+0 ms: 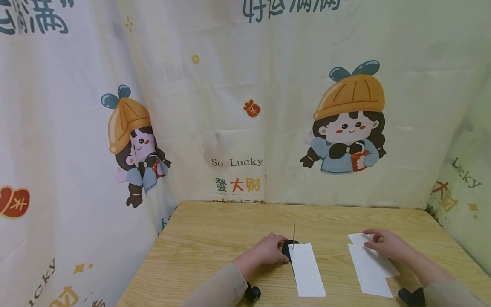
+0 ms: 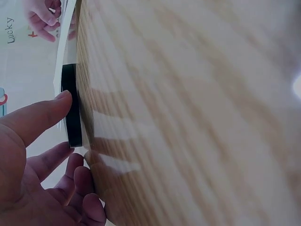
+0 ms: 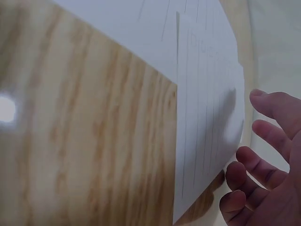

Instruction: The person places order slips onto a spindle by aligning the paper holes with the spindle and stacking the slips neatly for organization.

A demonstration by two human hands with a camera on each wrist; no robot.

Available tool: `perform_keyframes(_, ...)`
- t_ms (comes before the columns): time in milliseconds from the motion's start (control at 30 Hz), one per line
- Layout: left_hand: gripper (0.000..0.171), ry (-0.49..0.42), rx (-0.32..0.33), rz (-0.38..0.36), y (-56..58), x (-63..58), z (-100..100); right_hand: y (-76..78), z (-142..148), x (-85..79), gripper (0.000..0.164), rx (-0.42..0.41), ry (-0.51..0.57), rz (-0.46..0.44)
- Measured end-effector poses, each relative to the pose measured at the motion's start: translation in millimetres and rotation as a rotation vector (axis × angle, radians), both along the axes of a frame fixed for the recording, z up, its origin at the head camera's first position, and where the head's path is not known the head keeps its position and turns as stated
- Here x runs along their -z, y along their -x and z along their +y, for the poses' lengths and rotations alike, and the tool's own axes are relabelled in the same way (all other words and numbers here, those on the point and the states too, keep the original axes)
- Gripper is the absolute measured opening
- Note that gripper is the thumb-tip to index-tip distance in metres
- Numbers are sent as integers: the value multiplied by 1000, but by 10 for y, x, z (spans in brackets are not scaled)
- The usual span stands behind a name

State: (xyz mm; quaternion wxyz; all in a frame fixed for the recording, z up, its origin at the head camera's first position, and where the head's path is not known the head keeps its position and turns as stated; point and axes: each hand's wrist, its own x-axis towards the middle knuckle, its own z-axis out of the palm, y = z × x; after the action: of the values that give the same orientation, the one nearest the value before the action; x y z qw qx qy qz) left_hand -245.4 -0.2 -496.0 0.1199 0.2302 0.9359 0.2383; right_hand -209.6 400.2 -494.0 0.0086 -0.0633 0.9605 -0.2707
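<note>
Beige sleeves (image 1: 220,288): stretched over the wooden table (image 1: 215,238), on the near side of the left hand (image 1: 270,250) and the right hand (image 1: 389,245).
White slip (image 1: 308,273): just right of the left grip, its far end over the black round base (image 1: 286,249).
Lined sheets (image 1: 370,273): overlapping askew, right under the right hand's fingers, well apart from the left grip.
Right-hand grip: loose, folks, fingers bent, thumb apart, nothing caught between them!
Left-hand grip: now that's a hold, thumb and a finger on the base's edge.
Thin spike (image 1: 294,232): upright just past the left fingertips, at the slip's far corner.
Pale curtain (image 1: 284,85): farthest off, beyond both hands, cartoon figures and "So Lucky" printed across it.
</note>
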Motion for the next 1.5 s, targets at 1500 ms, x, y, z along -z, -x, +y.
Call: perform_keyframes(1500, 58, -18, 9, -9, 36, 28, -20, -13, 79, 5, 55, 84, 100, -94)
